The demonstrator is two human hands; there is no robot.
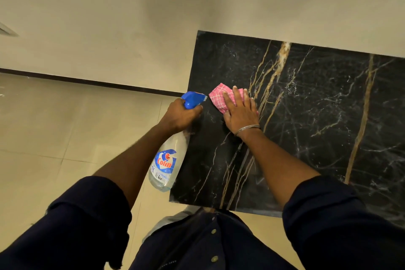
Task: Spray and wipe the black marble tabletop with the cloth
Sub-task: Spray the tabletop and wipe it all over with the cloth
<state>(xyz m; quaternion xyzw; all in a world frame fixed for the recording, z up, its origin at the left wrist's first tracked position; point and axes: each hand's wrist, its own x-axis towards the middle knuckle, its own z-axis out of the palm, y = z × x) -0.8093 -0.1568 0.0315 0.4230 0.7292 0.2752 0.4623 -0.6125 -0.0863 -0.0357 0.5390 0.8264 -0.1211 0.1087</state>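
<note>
The black marble tabletop (306,129) with gold and white veins fills the right half of the view. A pink checked cloth (221,94) lies on it near the left edge. My right hand (240,110) presses flat on the cloth with straight fingers, and a thin bangle circles the wrist. My left hand (183,115) grips the neck of a clear spray bottle (165,164) with a blue trigger head, held just off the table's left edge with the nozzle pointing toward the cloth.
A cream wall (131,17) runs behind the table, with a dark skirting strip at its foot. Beige floor tiles (43,138) spread to the left. The table's back edge meets the wall.
</note>
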